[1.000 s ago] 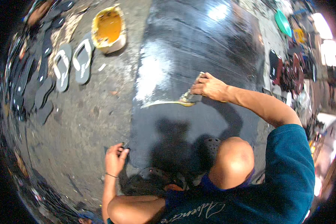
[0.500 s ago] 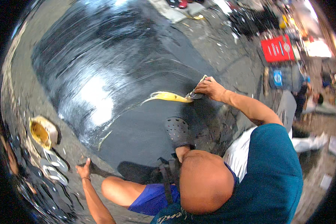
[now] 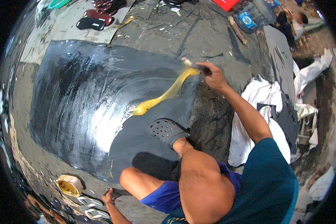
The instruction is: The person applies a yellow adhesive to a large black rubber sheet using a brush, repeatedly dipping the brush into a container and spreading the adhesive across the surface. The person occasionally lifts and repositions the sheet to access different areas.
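A large black rubber sheet (image 3: pixel 82 108), glossy and wet-looking, is lying flat on the littered grey floor (image 3: pixel 209 33). A perforated dark clog (image 3: pixel 167 130) is resting near the sheet's right edge. The right hand (image 3: pixel 212 76), clenched around a brush (image 3: pixel 192 64), is trailing a sticky yellow glue streak (image 3: pixel 164 96) at that edge. The left hand (image 3: pixel 109 196) is pressing fingers-spread on the floor beside a round glue tub (image 3: pixel 69 185), beyond the sheet's near edge.

One black sheet (image 3: pixel 74 108), one brush (image 3: pixel 192 65), one glue can (image 3: pixel 69 185).

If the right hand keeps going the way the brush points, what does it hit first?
The right hand points its brush up-left. Past the black sheet's top edge lies bare littered concrete floor; the first thing is probably the dark sandals, though depth is unclear.
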The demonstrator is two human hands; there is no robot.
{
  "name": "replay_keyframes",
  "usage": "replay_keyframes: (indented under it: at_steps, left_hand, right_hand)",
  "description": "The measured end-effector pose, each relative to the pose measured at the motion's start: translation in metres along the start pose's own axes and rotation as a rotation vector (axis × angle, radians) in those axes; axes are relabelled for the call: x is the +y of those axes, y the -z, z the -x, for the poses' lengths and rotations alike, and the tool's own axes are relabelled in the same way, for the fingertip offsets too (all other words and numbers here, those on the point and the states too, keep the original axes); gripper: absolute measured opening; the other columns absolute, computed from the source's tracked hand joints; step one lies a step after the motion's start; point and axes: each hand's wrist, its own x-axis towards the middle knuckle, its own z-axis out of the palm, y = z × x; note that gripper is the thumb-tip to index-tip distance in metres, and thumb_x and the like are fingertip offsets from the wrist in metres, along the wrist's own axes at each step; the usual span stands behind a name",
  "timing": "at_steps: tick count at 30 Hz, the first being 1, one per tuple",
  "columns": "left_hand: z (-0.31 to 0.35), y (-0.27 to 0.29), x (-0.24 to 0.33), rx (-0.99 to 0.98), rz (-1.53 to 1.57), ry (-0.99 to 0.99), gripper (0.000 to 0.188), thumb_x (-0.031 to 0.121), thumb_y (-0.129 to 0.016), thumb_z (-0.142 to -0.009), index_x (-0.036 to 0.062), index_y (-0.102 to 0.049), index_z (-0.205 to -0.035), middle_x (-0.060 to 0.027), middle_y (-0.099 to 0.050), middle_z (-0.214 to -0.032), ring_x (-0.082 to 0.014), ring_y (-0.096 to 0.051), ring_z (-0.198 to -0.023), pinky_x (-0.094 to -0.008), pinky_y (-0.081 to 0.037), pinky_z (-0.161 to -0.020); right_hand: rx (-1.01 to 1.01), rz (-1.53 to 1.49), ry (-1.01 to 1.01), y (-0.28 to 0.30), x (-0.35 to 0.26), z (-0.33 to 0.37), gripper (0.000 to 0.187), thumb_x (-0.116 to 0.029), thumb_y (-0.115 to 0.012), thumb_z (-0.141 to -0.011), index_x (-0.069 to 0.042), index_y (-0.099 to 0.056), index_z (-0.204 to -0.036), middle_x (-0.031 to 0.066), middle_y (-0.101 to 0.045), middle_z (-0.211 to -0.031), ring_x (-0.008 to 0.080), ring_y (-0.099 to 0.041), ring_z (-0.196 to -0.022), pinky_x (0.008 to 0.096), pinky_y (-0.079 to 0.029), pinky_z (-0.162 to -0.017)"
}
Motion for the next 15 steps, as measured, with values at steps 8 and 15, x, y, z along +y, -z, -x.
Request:
replay_keyframes:
  at_steps: [8,15]
  left_hand:
    - [-0.010,0.011,0.005,0.054,0.001,0.095,0.044,0.021,-0.085,-0.074,0.0002,-0.066,-0.107,-0.0135,-0.068,-0.099,-0.0303,-0.065,-0.080,-0.0471,-0.045,-0.051]
    - [-0.018,0.014,0.005,0.104,-0.114,0.082,0.067,0.039,-0.089,-0.070,-0.0039,-0.064,-0.114,-0.0174,-0.065,-0.106,-0.0361,-0.062,-0.088,-0.0563,-0.046,-0.056]
  right_hand:
    - [0.558,-0.047,-0.203,-0.008,0.003,0.004,0.034,-0.019,-0.067,-0.089,0.006,-0.061,-0.112,0.0253,-0.065,-0.110,0.0364,-0.063,-0.103,0.0428,-0.048,-0.092]
    - [0.349,0.273,-0.631,-0.076,0.041,0.034,0.039,-0.031,-0.061,-0.087,0.005,-0.062,-0.098,0.0303,-0.066,-0.097,0.0475,-0.064,-0.093,0.0540,-0.050,-0.082]
